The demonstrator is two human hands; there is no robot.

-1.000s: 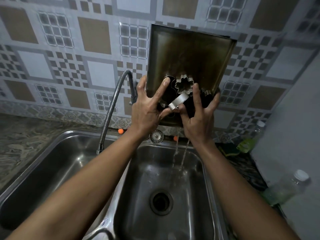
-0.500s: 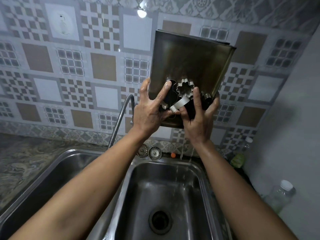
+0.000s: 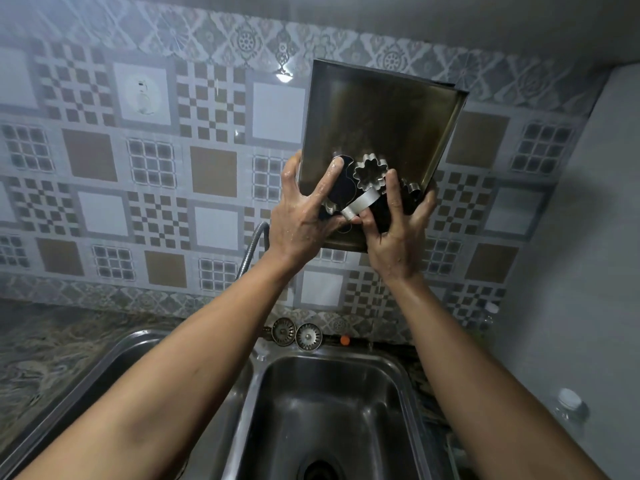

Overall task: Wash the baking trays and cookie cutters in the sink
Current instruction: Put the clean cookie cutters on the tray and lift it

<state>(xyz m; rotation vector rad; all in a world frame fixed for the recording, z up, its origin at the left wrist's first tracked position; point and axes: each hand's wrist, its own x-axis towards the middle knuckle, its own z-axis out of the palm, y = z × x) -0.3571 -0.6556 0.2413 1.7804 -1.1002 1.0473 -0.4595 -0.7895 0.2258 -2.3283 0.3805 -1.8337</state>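
Since there is only the head view, everything here comes from it: both hands hold a baking tray high above the right basin of the sink, in front of the tiled wall. The left hand grips the tray's lower left edge, with the thumb behind the rim and the forefinger stretched over the inner face, and its fingers press a dark cutter against the metal. The right hand grips the lower right part from below, its fingers curled over the cookie cutters, so both hands are clamped on the tray and cutters together and lie close to each other, almost touching. A flower-shaped cutter sits between the two hands, a bright metal ring cutter lies just below it, and one more cutter shows at the right edge. The tray stands nearly upright, with its long axis running from the hands up and a little to the right, and its inner face turned to the camera. The cutters are gathered at the lower end. The hands and forearms look wet, and the tray seems dark and stained, though I cannot tell if this is dirt or old colour. I judge that the washing is at least partly done and the tray is tipped to drain; whether a second tray remains, the picture does not show. Two strainers rest on the ledge behind the sink, and the hose tap hangs to the left.
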